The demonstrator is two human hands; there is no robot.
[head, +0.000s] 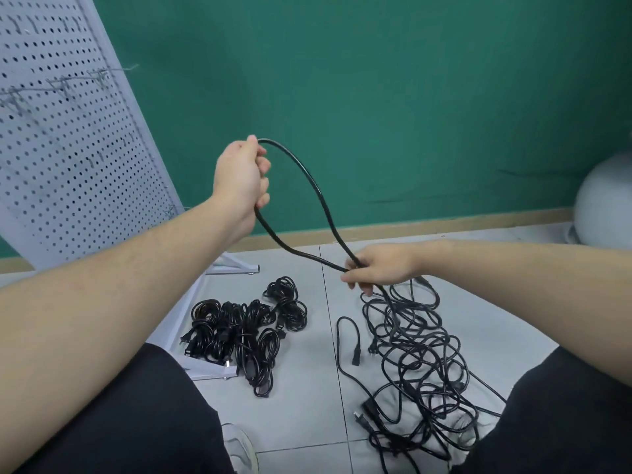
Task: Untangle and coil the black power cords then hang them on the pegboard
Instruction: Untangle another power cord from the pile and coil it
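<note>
hands: left (239, 176), right (379, 265) grip cord (314, 186) loop | tangle (420, 364) below

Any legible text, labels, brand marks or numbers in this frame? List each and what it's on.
None readable.
Held black cord: no print visible on the jacket.
Coiled cords and tangled pile on the floor: plug markings, if any, too small to read.
Pegboard: holes and hooks only, no label.
Green wall: no sign.
</note>
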